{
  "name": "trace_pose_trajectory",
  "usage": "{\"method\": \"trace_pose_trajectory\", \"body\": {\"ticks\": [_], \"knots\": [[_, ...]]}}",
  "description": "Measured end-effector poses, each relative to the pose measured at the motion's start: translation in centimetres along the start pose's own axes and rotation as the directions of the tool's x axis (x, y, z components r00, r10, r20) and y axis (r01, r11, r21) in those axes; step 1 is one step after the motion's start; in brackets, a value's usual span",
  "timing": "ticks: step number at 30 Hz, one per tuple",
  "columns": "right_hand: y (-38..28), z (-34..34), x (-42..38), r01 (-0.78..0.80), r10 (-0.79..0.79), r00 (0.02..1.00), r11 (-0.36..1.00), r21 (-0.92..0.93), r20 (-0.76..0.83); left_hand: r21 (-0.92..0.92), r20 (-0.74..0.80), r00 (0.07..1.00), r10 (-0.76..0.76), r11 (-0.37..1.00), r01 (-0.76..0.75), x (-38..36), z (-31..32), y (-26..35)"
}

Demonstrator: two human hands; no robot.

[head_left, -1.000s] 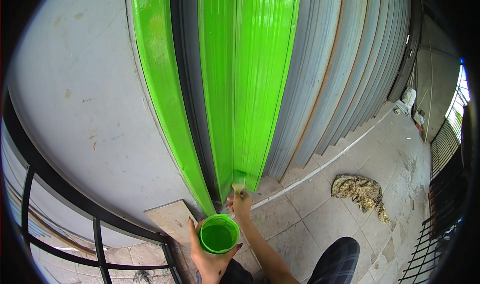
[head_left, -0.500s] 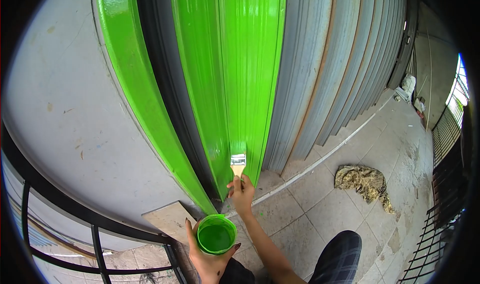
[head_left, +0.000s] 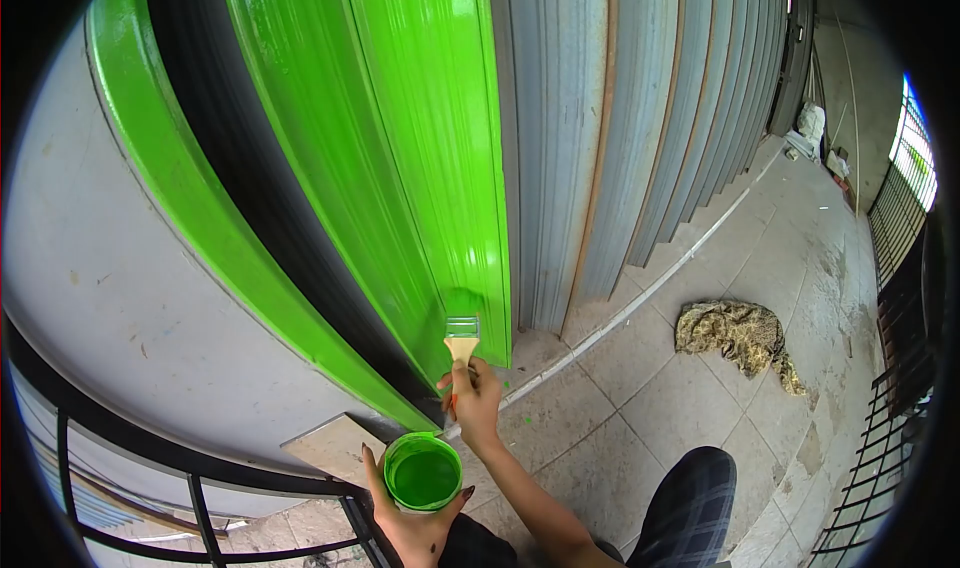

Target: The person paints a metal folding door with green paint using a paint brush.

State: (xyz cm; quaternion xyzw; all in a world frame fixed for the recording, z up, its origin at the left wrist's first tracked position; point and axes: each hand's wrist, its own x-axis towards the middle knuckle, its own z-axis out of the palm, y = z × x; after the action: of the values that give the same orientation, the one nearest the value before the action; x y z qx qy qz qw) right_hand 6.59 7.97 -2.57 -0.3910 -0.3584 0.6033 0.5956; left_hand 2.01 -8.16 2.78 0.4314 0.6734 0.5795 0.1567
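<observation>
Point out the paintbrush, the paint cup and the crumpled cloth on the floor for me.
Paintbrush (head_left: 461, 349): head view, on its pale handle, just below the metal band.
Paint cup (head_left: 415, 445): head view, on its inner wall.
Crumpled cloth (head_left: 738, 336): head view, on its broad middle.

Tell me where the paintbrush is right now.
In the head view, the paintbrush is in the right hand, its bristles against the lower part of the green panel, above and slightly right of the paint pot.

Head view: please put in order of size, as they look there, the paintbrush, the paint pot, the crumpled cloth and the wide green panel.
1. Wide green panel
2. Crumpled cloth
3. Paint pot
4. Paintbrush, partly covered by the fingers
</observation>
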Motion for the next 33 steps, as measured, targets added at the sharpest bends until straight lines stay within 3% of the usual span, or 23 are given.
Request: {"method": "trace_pose_trajectory", "body": {"ticks": [2, 5, 9, 11, 15, 17, 18, 19, 21, 22, 23, 24, 25, 26, 27, 28, 29, 32, 33], "knots": [[-1.9, 0.0, -2.4, 0.220, -0.218, 0.966, 0.975, -0.002, 0.138, -0.013, -0.023, 1.000, -0.014, 1.000, 0.014, -0.1, 0.3, 0.2], [-6.2, -1.9, -3.6, 0.105, -0.113, 0.984, 0.992, 0.067, 0.140, 0.012, -0.041, 0.999, -0.016, 1.000, 0.016, -0.2, 0.5, 1.0], [-13.0, -7.1, -3.3, 0.094, -0.086, 0.987, 0.994, 0.050, -0.135, 0.083, -0.105, 0.994, 0.036, 0.996, -0.027, 0.6, 1.3, 3.6], [-17.6, -10.0, -4.1, 0.014, -0.026, 0.962, 0.999, -0.044, -0.273, 0.074, -0.050, 0.999, 0.017, 0.997, -0.013, 1.7, 1.5, 4.8], [-26.3, -14.8, -5.8, -0.050, -0.026, 0.970, 0.952, -0.303, -0.243, 0.081, 0.141, 0.989, 0.036, 0.996, -0.048, 3.2, -0.7, 9.8], [-30.1, -16.0, -6.8, -0.122, 0.008, 0.975, 0.853, -0.508, -0.220, 0.033, 0.205, 0.979, 0.016, 0.999, -0.023, 3.6, -2.4, 13.7], [-31.9, -16.5, -7.6, -0.153, 0.025, 0.976, 0.781, -0.605, -0.214, -0.144, 0.292, 0.953, -0.080, 0.982, 0.127, 2.4, -2.9, 12.5], [-32.5, -17.2, -8.5, 0.001, -0.094, 0.992, 0.679, -0.734, -0.086, -0.268, 0.306, 0.929, -0.209, 0.917, 0.294, 3.0, -3.7, 16.1], [-33.9, -18.1, -9.8, 0.303, -0.263, 0.941, 0.382, -0.873, 0.212, -0.482, 0.388, 0.815, -0.431, 0.659, 0.578, 3.3, -5.7, 24.5], [-37.5, -15.9, -10.8, 0.136, -0.107, 0.990, 0.632, -0.763, 0.088, -0.114, 0.279, 0.942, -0.184, 0.968, 0.223, 1.8, -6.6, 23.0], [-41.6, -12.2, -12.3, -0.063, 0.082, 0.997, 0.810, -0.583, 0.007, -0.196, 0.273, 0.935, -0.225, 0.939, 0.283, 1.3, -7.4, 24.8], [-45.5, -8.4, -13.4, -0.157, 0.129, 0.987, 0.884, -0.440, -0.094, -0.277, 0.275, 0.924, -0.267, 0.898, 0.342, 1.1, -8.1, 27.3], [-51.5, -4.5, -14.1, -0.285, 0.247, 0.958, 0.874, -0.394, -0.145, -0.356, 0.281, 0.908, -0.310, 0.845, 0.399, 0.3, -8.8, 29.2], [-54.4, -3.7, -14.1, -0.303, 0.313, 0.949, 0.886, -0.350, -0.030, -0.226, 0.248, 0.962, -0.116, 0.959, 0.174, -0.9, -9.5, 27.7], [-57.8, -2.3, -14.4, -0.331, 0.372, 0.924, 0.893, -0.306, 0.085, -0.345, 0.243, 0.951, -0.191, 0.899, 0.269, -0.7, -10.4, 31.1], [-61.5, -1.1, -14.5, -0.479, 0.507, 0.855, 0.853, -0.207, 0.109, -0.462, 0.246, 0.935, -0.257, 0.816, 0.346, -0.4, -11.0, 34.2], [-65.2, 0.0, -14.6, -0.451, 0.482, 0.854, 0.873, -0.182, 0.196, -0.572, 0.255, 0.914, -0.316, 0.713, 0.406, 0.2, -11.3, 37.2], [-73.9, 1.6, -14.3, -0.399, 0.364, 0.792, 0.916, -0.037, 0.490, -0.504, 0.218, 0.974, -0.069, 0.846, 0.172, -0.3, -11.1, 39.0], [-76.0, 1.7, -14.0, -0.352, 0.289, 0.762, 0.936, -0.003, 0.580, -0.248, 0.255, 0.945, -0.203, 0.931, 0.267, 0.9, -11.8, 41.6]]}}
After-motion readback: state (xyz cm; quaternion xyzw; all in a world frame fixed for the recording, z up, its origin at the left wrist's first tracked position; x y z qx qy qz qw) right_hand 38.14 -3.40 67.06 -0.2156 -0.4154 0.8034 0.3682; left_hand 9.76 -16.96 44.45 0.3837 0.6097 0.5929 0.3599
